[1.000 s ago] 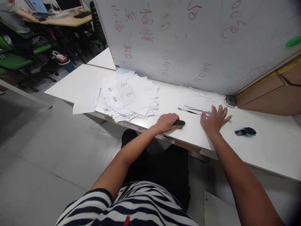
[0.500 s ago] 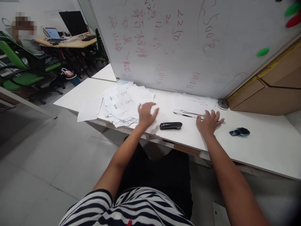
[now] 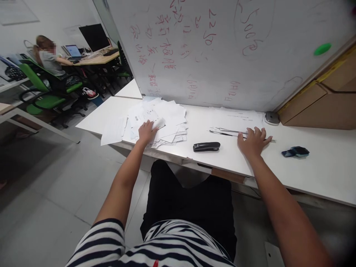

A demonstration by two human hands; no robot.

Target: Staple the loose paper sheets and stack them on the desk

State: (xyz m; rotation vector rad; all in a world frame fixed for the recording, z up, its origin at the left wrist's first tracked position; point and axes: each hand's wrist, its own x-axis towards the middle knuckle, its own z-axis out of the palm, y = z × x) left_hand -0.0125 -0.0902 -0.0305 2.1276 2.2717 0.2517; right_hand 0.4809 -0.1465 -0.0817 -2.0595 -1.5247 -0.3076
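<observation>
Left hand [image 3: 146,132] — centre left of the frame, lying on the loose pile of papers [image 3: 164,120]. Fingers curled down onto the top sheets, thumb side toward the pile's near edge; whether a sheet is pinched between them cannot be told.

Right hand [image 3: 252,140] — right of centre, palm down, fingers spread wide and flat on the near edge of the stapled sheets [image 3: 236,120]. It presses rather than grasps.

Loose pile of papers — upper centre left, fanned untidily on the white desk [image 3: 319,170], close to the foot of the whiteboard [image 3: 222,48]. A single sheet [image 3: 112,129] lies just beside it on the left, overhanging the desk edge.

Stapled sheets — a flatter stack, right of centre, also against the whiteboard's foot, well apart from the loose pile.

Black stapler [image 3: 206,147] — centre of the frame, lying on bare desk between the two hands, touched by neither, near the front edge.

Dark small object [image 3: 295,151] — right of the frame on the desk, beyond the right hand; its kind cannot be told.

Whiteboard — fills the upper centre and right, red handwriting on it, a green magnet [image 3: 322,49] at upper right.

Another person [image 3: 50,59] — upper left, seated at a separate desk with a laptop and monitor, green chairs around.
</observation>
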